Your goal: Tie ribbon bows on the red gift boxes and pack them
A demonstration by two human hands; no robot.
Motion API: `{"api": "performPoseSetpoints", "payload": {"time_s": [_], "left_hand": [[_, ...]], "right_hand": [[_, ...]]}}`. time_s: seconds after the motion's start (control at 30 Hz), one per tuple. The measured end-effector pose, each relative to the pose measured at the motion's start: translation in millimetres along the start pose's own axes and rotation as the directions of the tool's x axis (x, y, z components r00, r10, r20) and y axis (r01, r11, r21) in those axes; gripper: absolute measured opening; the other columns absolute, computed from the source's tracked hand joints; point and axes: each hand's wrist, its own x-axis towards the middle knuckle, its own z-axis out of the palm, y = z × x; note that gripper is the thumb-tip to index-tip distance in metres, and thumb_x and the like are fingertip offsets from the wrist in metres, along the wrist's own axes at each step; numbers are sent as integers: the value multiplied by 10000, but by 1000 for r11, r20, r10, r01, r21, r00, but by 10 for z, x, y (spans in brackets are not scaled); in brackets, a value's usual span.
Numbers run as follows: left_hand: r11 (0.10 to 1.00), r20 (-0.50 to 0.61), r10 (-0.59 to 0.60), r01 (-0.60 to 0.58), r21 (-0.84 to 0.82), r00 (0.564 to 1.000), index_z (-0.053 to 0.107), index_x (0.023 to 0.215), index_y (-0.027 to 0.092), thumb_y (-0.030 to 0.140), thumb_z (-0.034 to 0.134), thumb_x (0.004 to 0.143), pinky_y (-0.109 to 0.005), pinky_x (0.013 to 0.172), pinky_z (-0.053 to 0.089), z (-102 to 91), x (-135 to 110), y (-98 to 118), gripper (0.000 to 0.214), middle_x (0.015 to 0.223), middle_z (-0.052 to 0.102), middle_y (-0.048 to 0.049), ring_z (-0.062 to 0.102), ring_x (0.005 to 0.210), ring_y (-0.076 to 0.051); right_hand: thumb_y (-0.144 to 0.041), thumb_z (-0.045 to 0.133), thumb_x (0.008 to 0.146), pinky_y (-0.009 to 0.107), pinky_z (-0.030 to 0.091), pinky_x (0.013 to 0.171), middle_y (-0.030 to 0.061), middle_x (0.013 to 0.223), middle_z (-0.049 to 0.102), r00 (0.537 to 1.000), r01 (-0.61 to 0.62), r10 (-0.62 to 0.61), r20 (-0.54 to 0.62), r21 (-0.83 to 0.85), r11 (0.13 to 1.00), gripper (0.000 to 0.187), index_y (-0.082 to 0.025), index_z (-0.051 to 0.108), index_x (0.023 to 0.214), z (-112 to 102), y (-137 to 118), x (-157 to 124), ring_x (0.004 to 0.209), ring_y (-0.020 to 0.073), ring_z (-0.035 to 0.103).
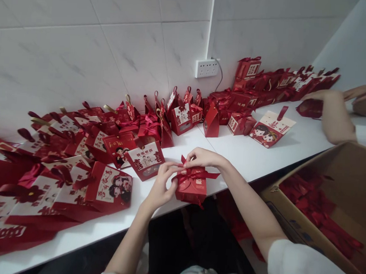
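Observation:
A small red gift box point(190, 192) sits at the table's front edge, with a red ribbon point(196, 176) tied across its top. My left hand point(163, 183) is at the box's left side, its fingertips pinching the ribbon near the bow. From behind the box, my right hand point(205, 158) reaches over and grips the ribbon's upper part between thumb and fingers. One ribbon tail sticks out to the right. Just left of my hands stands a red and white gift box point(146, 159) with a small window.
Many red gift boxes point(108, 190) crowd the white table point(231, 156) along the wall. A cardboard carton point(278, 200) holding red ribbons stands at the right. Another person's hand point(322, 96) touches a red box point(310, 108) at the far right. A socket point(206, 68) is on the wall.

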Motion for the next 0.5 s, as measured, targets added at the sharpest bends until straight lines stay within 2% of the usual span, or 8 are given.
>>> {"api": "performPoseSetpoints", "payload": {"time_s": [0.07, 0.17, 0.27, 0.33, 0.37, 0.5], "left_hand": [[989, 86, 70, -80, 121, 994, 581, 1141, 247, 38, 403, 750, -449, 990, 346, -10, 55, 89, 478, 1189, 533, -80, 446, 1149, -241], [971, 258, 66, -122, 207, 964, 594, 1164, 246, 11, 382, 686, -451, 946, 351, -14, 123, 189, 573, 1149, 601, -69, 497, 1078, -248], [967, 306, 37, -112, 229, 951, 595, 1169, 227, 15, 369, 688, -446, 926, 353, -11, 145, 209, 572, 1123, 634, -67, 516, 1050, -247], [969, 303, 37, -108, 222, 952, 590, 1175, 213, 19, 362, 695, -443, 925, 356, -8, 143, 195, 565, 1137, 632, -70, 510, 1066, -248], [971, 302, 37, -106, 215, 952, 589, 1175, 209, 22, 360, 699, -442, 925, 359, -5, 140, 186, 561, 1141, 630, -72, 507, 1071, -248], [978, 299, 45, -103, 181, 953, 567, 1205, 212, 28, 362, 691, -455, 936, 366, 8, 137, 167, 583, 1153, 617, -79, 497, 1079, -251]], "right_hand": [[-290, 704, 634, 239, 281, 478, -44, 443, 512, 999, -23, 24, -39, 27, 999, 193, -143, 648, 524, 2, 50, 17, 445, 78, 382], [-317, 700, 652, 255, 353, 514, -13, 487, 559, 983, -35, 48, -175, 73, 997, 220, -150, 628, 529, 20, 161, -4, 479, 105, 462], [-375, 633, 738, 293, 433, 673, 39, 752, 665, 906, 6, 37, -421, 99, 995, 201, -176, 656, 712, 61, 260, -216, 710, 164, 583], [-412, 586, 783, 316, 434, 759, 45, 874, 667, 844, 43, 21, -536, 106, 993, 221, -200, 650, 789, 117, 288, -468, 830, 184, 588], [-427, 587, 784, 321, 436, 760, 42, 874, 665, 835, 57, 13, -549, 111, 992, 229, -207, 650, 793, 152, 288, -605, 826, 188, 590], [-354, 704, 702, 317, 443, 742, 23, 847, 667, 881, 79, -44, -470, 53, 995, 141, -221, 679, 740, 270, 228, -973, 769, 186, 597]]}}
